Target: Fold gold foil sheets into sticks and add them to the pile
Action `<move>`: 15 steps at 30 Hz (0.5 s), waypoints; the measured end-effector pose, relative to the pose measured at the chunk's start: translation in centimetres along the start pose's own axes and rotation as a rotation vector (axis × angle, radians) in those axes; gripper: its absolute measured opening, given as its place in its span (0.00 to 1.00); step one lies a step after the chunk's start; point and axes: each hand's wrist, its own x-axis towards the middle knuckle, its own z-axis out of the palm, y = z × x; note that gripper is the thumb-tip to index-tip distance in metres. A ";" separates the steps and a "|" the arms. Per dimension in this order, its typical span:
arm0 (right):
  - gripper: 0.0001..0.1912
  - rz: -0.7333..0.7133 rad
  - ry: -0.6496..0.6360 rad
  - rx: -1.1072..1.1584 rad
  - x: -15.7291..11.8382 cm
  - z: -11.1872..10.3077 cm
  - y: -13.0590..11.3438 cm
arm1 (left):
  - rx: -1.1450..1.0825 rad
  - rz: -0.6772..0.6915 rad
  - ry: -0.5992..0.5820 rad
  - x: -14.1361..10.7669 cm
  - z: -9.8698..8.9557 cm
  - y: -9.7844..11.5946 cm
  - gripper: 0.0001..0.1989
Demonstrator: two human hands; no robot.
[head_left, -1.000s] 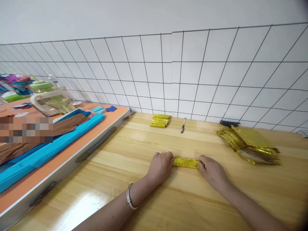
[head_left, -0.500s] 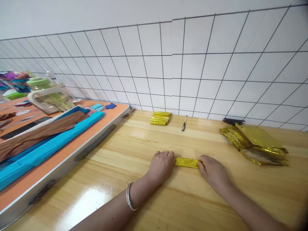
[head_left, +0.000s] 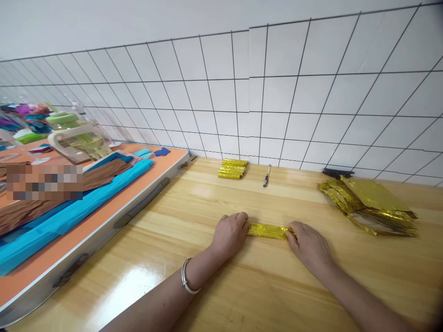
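Observation:
A flat folded strip of gold foil paper (head_left: 266, 230) lies crosswise on the wooden table (head_left: 173, 226). My left hand (head_left: 230, 236), with a silver bangle on its wrist, is closed over the strip's left end. At the right end, my right hand (head_left: 309, 244) pinches the strip between thumb and fingers. Both ends are hidden under the fingers. Beyond the hands, several folded gold foil strips (head_left: 232, 168) lie side by side near the wall. A fanned stack of gold foil sheets (head_left: 375, 198) rests to the right.
A pen (head_left: 266, 176) and a black object (head_left: 337, 173) lie by the white tiled wall (head_left: 221, 97). On the left, an orange-topped board (head_left: 173, 159) with a raised edge carries blue fabric-like strips (head_left: 104, 198), brown material (head_left: 107, 173) and a clear container (head_left: 83, 143).
Both hands still hold the gold strip. The left hand has shifted slightly away from me and left, the right hand slightly right, showing a little more of the strip. The view has moved a little.

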 end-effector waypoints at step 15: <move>0.06 -0.360 0.252 0.214 -0.1 -1.3 0.4 | -0.029 0.390 0.004 -0.5 -1.5 -0.3 0.10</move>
